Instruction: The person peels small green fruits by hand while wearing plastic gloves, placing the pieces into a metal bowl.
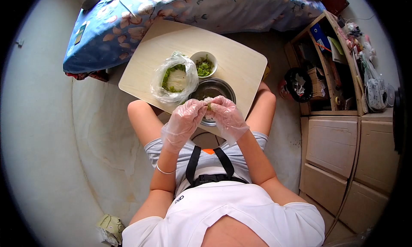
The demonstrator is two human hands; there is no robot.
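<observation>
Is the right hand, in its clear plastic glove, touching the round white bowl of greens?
Apart. The head view shows a gap: part of the round silver metal bowl lies visible between the right hand and the white bowl.

The white shirt (262, 217) bears small dark lettering (179, 199), seemingly reading "alo".

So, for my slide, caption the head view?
Gloved left hand and right hand pinch something green above a metal bowl, beside bagged greens.

Gloved left hand (182, 121) and right hand (228, 117) pinch small green piece (209, 106) over metal bowl (231, 91); plastic bag (192, 79), white bowl (198, 55) nearby on table (141, 67).
</observation>
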